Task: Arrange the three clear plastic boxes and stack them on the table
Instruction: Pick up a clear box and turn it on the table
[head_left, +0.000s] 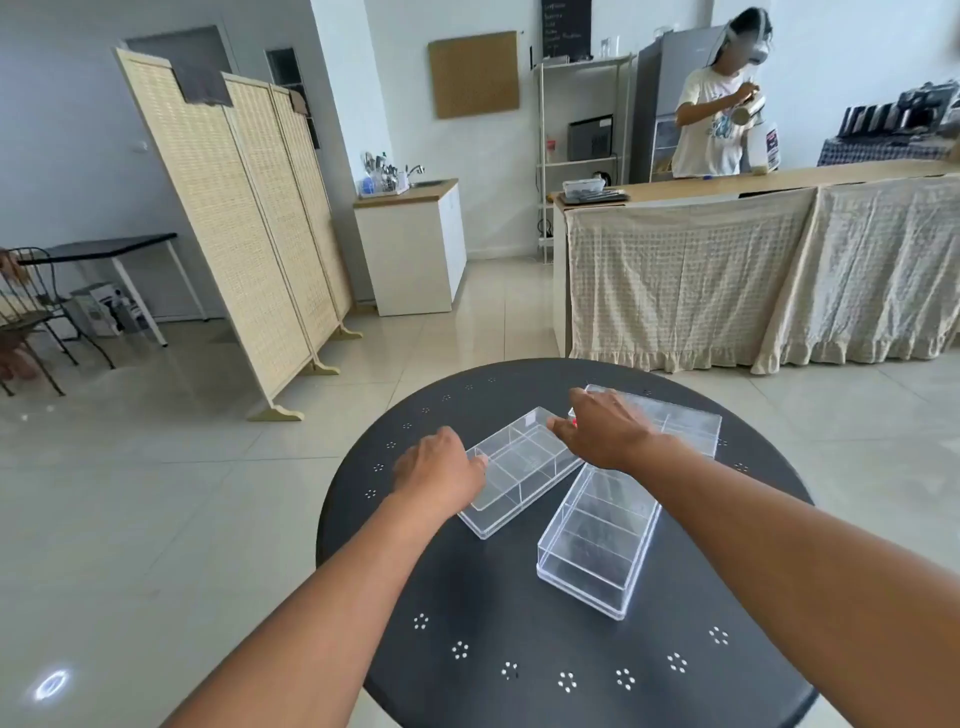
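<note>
Single head view, looking forward-down over round table (467, 597), close; room beyond.

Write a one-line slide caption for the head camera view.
Both hands, left and right, grip the middle clear box on a round black table, two other boxes unstacked.

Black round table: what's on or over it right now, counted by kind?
Clear plastic boxes: 3, the left box, the near box, the far box, all separate on the table, none stacked yet.
Hands: 2, left hand and right hand, both at the left box's ends.
Total: 5
</note>
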